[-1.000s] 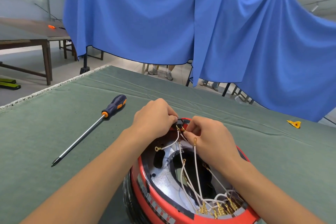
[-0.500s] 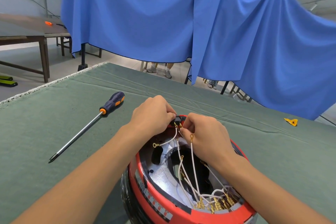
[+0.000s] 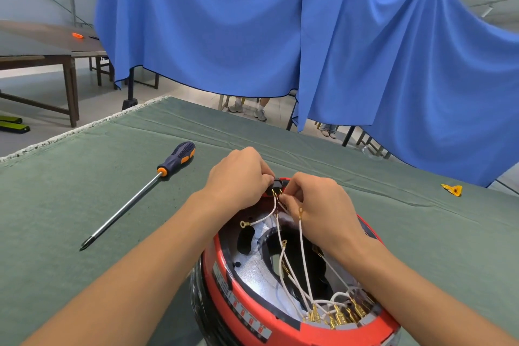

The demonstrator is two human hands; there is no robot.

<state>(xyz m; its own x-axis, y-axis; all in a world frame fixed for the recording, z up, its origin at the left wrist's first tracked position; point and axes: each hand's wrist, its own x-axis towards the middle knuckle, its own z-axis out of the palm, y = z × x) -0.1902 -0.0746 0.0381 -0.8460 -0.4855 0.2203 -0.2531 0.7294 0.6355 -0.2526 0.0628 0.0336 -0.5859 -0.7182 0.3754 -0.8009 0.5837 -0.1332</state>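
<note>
A round red and black appliance base lies open side up at the near edge of the green cloth table. Several white wires with brass terminals run across its silver inside. At its far rim sits a small black switch block. My left hand grips that block from the left with curled fingers. My right hand pinches a wire terminal right against the block's brass pins. A loose ring terminal lies inside on the left.
A long screwdriver with a dark blue and orange handle lies on the green cloth to the left. A small yellow piece sits far right. Blue drapes hang behind the table; a wooden table stands at left.
Both hands stay at the switch block on the far rim, with only small finger shifts. The camera view has drifted slightly.
</note>
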